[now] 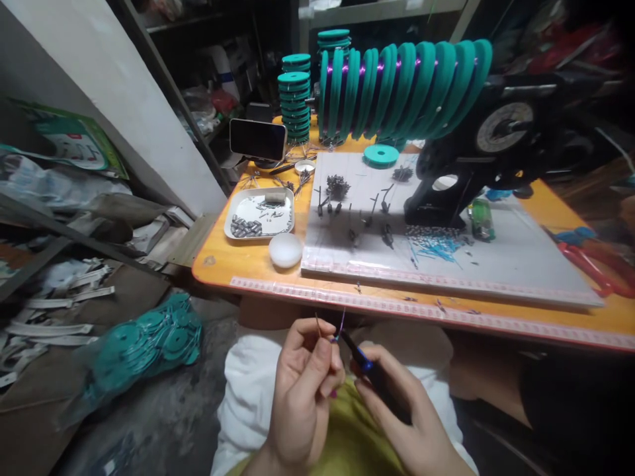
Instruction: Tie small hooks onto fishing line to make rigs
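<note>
From the head camera, the grey board (pixel 520 254) on the table is the landmark. Both hands are over the lap, just in front of its near edge.

The left hand (pixel 303 393) is below the board's left part, forearm rising from the lap. The palm is turned inward and the fingers are curled, with the thumb pressed to the fingertips in a pinch. There it grasps a purple strand (pixel 342 320), which sticks up toward the board's near edge; a thin brownish line (pixel 317 322) also rises by the fingertips.

The right hand (pixel 419 406), to the right of the left one, is wrapped around a dark tool (pixel 366 364) with a blue part. The wrist slants in from the lower right, and the tool points up and leftward, its tip close beside the left fingertips; whether the tip touches the strand I cannot tell.

Left of the board are a white bowl (pixel 285 251) and a white tray (pixel 229 230). Above its far side runs a row of teal spools (pixel 407 86).
</note>
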{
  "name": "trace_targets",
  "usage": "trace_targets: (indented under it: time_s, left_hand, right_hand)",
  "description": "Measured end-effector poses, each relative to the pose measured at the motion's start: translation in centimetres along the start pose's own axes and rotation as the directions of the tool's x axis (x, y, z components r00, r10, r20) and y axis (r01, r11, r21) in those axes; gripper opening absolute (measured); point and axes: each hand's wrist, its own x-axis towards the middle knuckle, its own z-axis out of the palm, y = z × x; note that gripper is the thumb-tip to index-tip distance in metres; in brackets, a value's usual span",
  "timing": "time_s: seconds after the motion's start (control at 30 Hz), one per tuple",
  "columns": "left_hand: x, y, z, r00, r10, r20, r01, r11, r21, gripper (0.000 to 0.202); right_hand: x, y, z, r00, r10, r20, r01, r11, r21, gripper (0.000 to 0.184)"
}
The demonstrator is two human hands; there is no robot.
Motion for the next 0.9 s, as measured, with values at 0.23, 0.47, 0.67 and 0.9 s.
trace_targets:
  time_s: [0.23, 0.47, 0.67, 0.9]
  left_hand:
    - [-0.5, -0.2, 1.1, 0.997, -0.054, 0.059, 0.070, 0.938, -0.339, 0.041]
    - [-0.3, -0.8, 0.0, 0.994, 0.068, 0.090, -0.045, 0.970, -0.240, 0.042]
    - [0.0, 0.7, 0.3, 0.992, 0.010, 0.125, 0.015, 0.981, -0.196, 0.040]
    - [0.1, 0.7, 0.4, 0.991, -0.054, 0.123, 0.079, 0.974, -0.212, 0.041]
  right_hand:
    - [-0.9, -2.7, 0.8, 0.916, 0.370, 0.156, -0.384, 0.693, 0.610, 0.025]
    - [-0.4, -1.5, -0.1, 0.963, 0.254, 0.086, -0.268, 0.921, 0.281, 0.026]
    - [0.6, -1.4, -0.7, 0.985, -0.155, 0.082, 0.166, 0.972, -0.166, 0.031]
    - [1.3, -1.8, -0.6, 0.978, -0.177, 0.108, 0.193, 0.970, -0.150, 0.026]
